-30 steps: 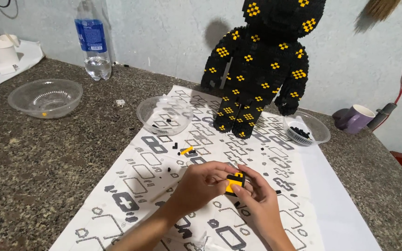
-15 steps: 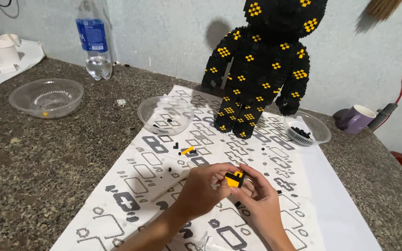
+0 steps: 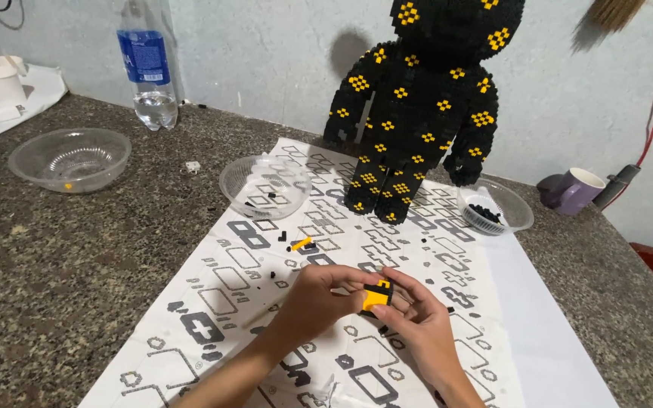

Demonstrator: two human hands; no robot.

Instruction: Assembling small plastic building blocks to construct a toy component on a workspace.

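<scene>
The head of the tall black-and-yellow block figure (image 3: pixel 425 113) is cut off by the top edge, as is the cap of the clear water bottle (image 3: pixel 147 68) by the wall, and both forearms run out of the bottom edge. What lies under the hands on the printed instruction sheet (image 3: pixel 281 317) is hidden, and the exact shape of the piece they hold is hard to make out because fingers cover much of it. The left hand (image 3: pixel 319 298) is curled narrow, its fingertips pinching a small yellow-and-black block assembly (image 3: pixel 377 295) from the left. The right hand (image 3: pixel 421 325) meets it from the right, fingers closed around the same assembly, so the piece sits between both hands just above the sheet, near the middle of the stone surface (image 3: pixel 62 264). A loose yellow brick (image 3: pixel 301 244) lies on the sheet beyond the hands. A clear bowl (image 3: pixel 264 185) with a few dark bits stands just left of the figure's feet, another bowl of black pieces (image 3: pixel 495 208) to its right, and a third bowl (image 3: pixel 69 159) well apart at the left. A purple mug (image 3: pixel 570 191) stands near the wall.
</scene>
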